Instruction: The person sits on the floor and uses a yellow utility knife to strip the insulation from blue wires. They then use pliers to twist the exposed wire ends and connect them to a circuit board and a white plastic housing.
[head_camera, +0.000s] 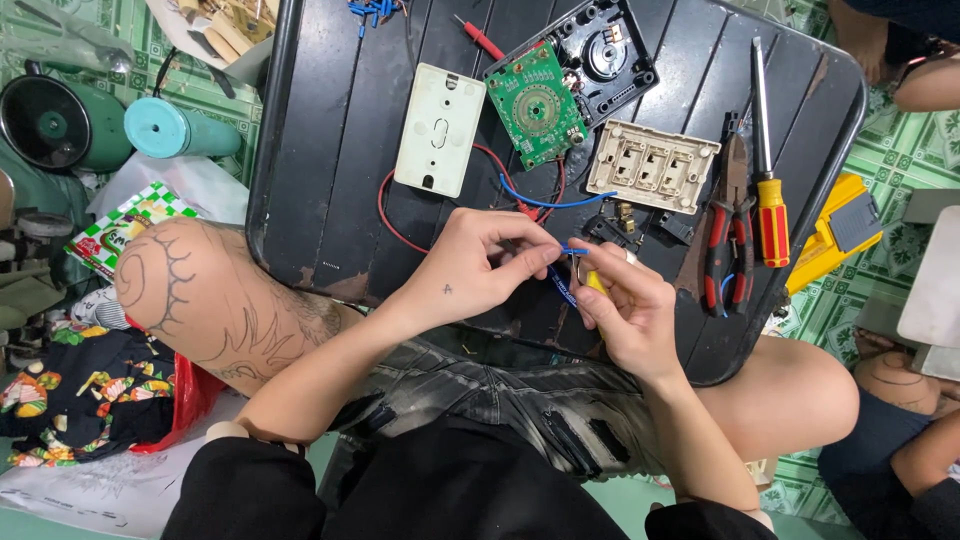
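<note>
My left hand (478, 268) pinches the end of a blue wire (545, 203) over the near edge of a black slatted table (330, 150). My right hand (625, 300) meets it, gripping a small yellow-handled tool (594, 281) at the wire's tip. The blue wire and a red wire (385, 215) run back toward a green round-patterned circuit board (535, 103). A cream switch plate (651, 165) lies just beyond my right hand.
A white box cover (440, 128), a black housing (605, 55), red-handled pliers (728, 235), a red-and-yellow screwdriver (768, 190) and a red probe (480, 38) lie on the table. A yellow meter (838, 232) sits right. Another person's limbs (925, 70) are at the right edge.
</note>
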